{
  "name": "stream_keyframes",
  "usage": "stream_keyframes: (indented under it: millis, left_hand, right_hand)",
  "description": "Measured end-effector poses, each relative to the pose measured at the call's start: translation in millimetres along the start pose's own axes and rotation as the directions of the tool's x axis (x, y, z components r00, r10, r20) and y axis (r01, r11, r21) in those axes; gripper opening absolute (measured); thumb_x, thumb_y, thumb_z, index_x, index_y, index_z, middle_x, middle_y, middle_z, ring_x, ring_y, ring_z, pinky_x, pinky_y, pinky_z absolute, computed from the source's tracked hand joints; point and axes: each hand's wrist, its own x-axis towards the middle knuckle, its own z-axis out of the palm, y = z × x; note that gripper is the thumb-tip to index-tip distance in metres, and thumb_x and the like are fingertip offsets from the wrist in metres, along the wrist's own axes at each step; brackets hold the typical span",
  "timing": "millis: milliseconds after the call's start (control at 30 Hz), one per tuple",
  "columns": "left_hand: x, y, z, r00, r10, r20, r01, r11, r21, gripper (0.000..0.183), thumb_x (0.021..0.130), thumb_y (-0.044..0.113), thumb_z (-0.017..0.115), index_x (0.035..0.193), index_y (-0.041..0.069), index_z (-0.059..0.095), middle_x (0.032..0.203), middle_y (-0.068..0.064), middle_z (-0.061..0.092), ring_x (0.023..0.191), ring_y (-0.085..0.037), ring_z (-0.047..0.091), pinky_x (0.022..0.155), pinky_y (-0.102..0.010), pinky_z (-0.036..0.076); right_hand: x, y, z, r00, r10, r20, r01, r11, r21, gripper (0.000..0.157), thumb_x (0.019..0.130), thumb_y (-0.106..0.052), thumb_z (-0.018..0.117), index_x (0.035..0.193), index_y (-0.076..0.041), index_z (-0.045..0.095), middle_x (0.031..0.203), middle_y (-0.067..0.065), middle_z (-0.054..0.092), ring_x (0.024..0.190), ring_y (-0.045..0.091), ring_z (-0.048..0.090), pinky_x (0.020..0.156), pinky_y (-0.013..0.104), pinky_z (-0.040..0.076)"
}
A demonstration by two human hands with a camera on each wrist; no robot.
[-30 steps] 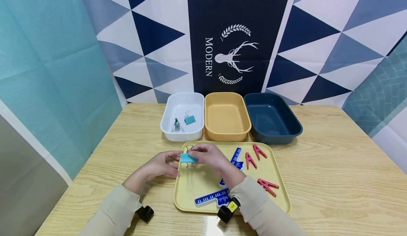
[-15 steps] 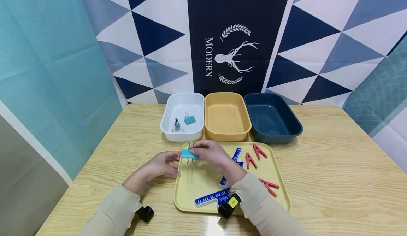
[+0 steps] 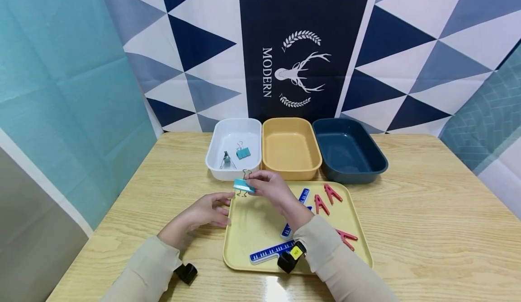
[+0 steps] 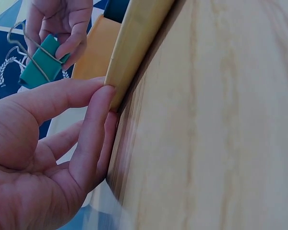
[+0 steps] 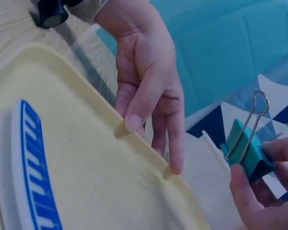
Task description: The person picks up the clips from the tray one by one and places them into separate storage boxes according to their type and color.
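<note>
My right hand pinches a teal binder clip by one end, between thumb and fingers. The clip is held above the far left corner of the yellow tray, close to the white bin, its wire handles spread apart. At the tray's left side, my left hand holds the rim, thumb over the edge and fingers outside it, as the right wrist view shows. Two more teal binder clips, one upright and one lying, are inside the white bin.
Blue-and-white piano-key-patterned pieces lie on the tray, partly under my right forearm. Three red clothespins lie at its right. Behind the tray, a yellow bin and a dark blue bin stand beside the white one.
My right hand has lifted the binder clip and moved it away from me, from over the tray toward the white bin. The left hand has stayed at the tray's rim.
</note>
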Motion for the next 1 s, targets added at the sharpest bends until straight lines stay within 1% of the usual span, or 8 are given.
stream_keyframes:
  millis: [233,367,500,700,833,1000]
  left_hand:
    - [-1.3,0.1,0.9,1.0,0.007,-0.005,-0.007,1.0,-0.007,0.073,0.073,-0.014,0.069,0.139,-0.004,0.038,0.121,-0.021,0.042,0.096,-0.025,0.06,0.076,-0.039,0.057]
    - [-1.0,-0.7,0.8,1.0,0.014,0.0,-0.014,1.0,-0.018,0.073,0.073,-0.015,0.068,0.138,-0.005,0.037,0.121,-0.022,0.042,0.096,-0.025,0.06,0.076,-0.039,0.057]
    - [-1.0,-1.4,0.6,1.0,0.015,0.002,-0.015,1.0,-0.022,0.072,0.074,-0.015,0.068,0.139,-0.005,0.037,0.121,-0.022,0.042,0.095,-0.025,0.06,0.076,-0.039,0.057]
    - [-0.8,-2.0,0.2,1.0,0.02,0.008,-0.02,1.0,-0.024,0.072,0.074,-0.015,0.068,0.138,-0.005,0.037,0.121,-0.022,0.042,0.096,-0.025,0.06,0.076,-0.04,0.057]
    - [-0.7,-1.8,-0.3,1.0,0.021,0.011,-0.021,1.0,-0.02,0.071,0.075,-0.014,0.068,0.138,-0.005,0.037,0.121,-0.022,0.042,0.096,-0.025,0.06,0.076,-0.04,0.057]
    - [-1.0,-1.6,-0.2,1.0,0.018,0.009,-0.017,1.0,-0.022,0.071,0.075,-0.015,0.067,0.139,-0.005,0.037,0.121,-0.022,0.042,0.096,-0.025,0.06,0.076,-0.039,0.057]
  right_hand:
    - [5,1,-0.7,0.997,-0.024,-0.079,0.027,0.999,0.035,0.017,0.088,0.002,0.06,0.103,0.008,0.063,0.103,0.014,0.061,0.082,0.018,0.06,0.074,0.031,0.057]
    - [9,-1,-1.7,0.994,-0.023,-0.11,0.029,0.998,0.053,0.017,0.087,0.001,0.062,0.103,0.007,0.064,0.099,0.012,0.06,0.077,0.016,0.06,0.073,0.031,0.058]
    - [13,-3,-1.5,0.992,-0.023,-0.127,0.035,0.995,0.095,0.018,0.086,-0.001,0.064,0.102,0.007,0.064,0.095,0.012,0.06,0.072,0.016,0.062,0.073,0.032,0.058]
    - [19,-6,1.1,0.989,-0.027,-0.148,0.048,0.988,0.143,0.017,0.087,-0.002,0.063,0.099,0.01,0.062,0.089,0.011,0.06,0.066,0.015,0.061,0.068,0.032,0.059]
    - [21,-7,2.6,0.987,-0.003,-0.163,0.027,0.989,0.145,0.016,0.088,-0.005,0.062,0.098,0.008,0.061,0.086,0.01,0.059,0.064,0.015,0.06,0.066,0.032,0.059]
    - [24,-9,4.5,0.983,0.013,-0.185,0.016,0.988,0.152,0.016,0.089,-0.007,0.061,0.098,0.007,0.061,0.087,0.012,0.056,0.065,0.015,0.059,0.064,0.029,0.059]
